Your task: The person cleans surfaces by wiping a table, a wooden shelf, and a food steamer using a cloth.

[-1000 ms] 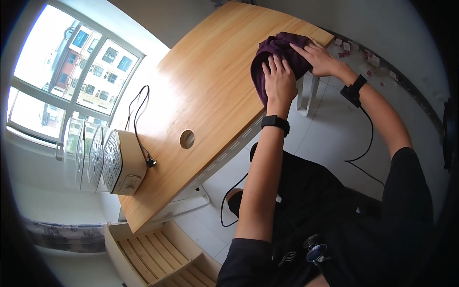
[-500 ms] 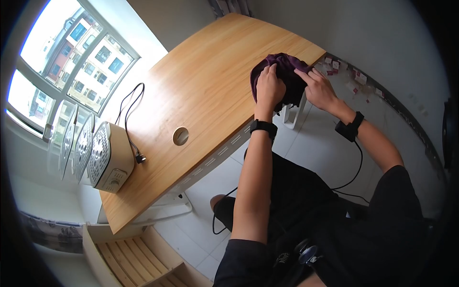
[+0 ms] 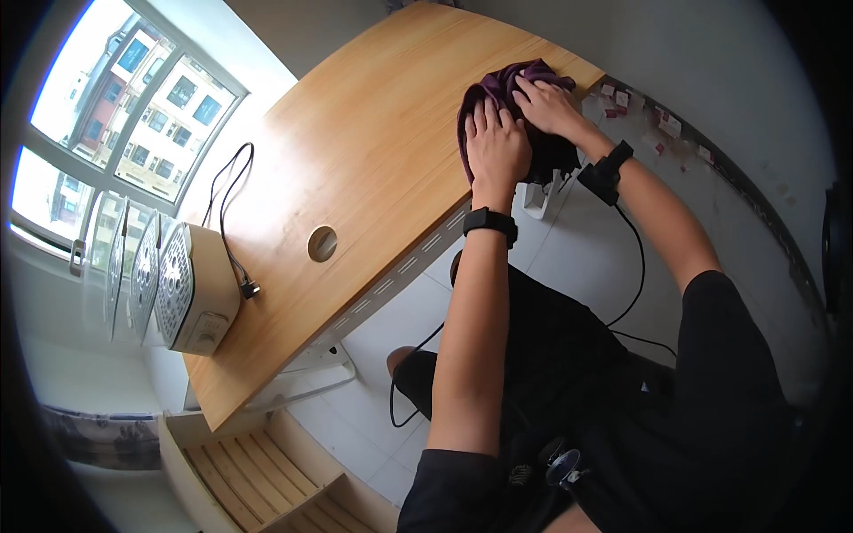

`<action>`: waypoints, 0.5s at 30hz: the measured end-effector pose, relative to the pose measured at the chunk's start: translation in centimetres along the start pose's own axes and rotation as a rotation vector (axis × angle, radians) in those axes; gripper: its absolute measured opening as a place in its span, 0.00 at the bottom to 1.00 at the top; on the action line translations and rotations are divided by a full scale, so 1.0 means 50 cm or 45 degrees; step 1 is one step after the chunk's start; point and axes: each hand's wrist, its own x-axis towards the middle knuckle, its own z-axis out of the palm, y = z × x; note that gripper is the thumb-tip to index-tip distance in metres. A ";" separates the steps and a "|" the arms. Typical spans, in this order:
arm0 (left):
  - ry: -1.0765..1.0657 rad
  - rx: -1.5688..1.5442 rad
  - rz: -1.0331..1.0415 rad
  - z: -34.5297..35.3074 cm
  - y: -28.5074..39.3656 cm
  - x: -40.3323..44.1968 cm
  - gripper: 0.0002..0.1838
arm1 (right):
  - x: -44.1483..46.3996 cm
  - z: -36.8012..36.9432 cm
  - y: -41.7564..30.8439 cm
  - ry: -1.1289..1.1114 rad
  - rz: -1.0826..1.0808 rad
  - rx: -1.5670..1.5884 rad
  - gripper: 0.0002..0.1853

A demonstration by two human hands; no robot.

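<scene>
A dark purple cloth (image 3: pixel 504 84), bunched up, lies at the front right edge of the wooden table (image 3: pixel 355 133), and part of it hangs over that edge. My left hand (image 3: pixel 496 147) rests flat on the cloth's left part, fingers spread and pointing away from me. Just to its right, my right hand (image 3: pixel 546 107) lies on the upper part of the cloth with its fingers extended. Both wrists wear black bands, and a cable runs from the right one.
A beige appliance (image 3: pixel 206 289) with clear stacked trays stands at the table's left end, its plugged cord (image 3: pixel 233 258) beside it. A round hole (image 3: pixel 322 243) is in the tabletop. Below is a slatted wooden frame (image 3: pixel 244 471). Small tagged packets (image 3: pixel 668 124) lie on the floor at right.
My right hand has moved left, from the cloth's right edge onto its upper part and closer to my left hand. My left hand's fingers have straightened and spread since half a second ago.
</scene>
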 end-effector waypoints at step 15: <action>-0.188 0.105 -0.347 0.070 0.013 0.077 0.31 | 0.155 -0.014 0.137 -0.263 -0.346 0.110 0.29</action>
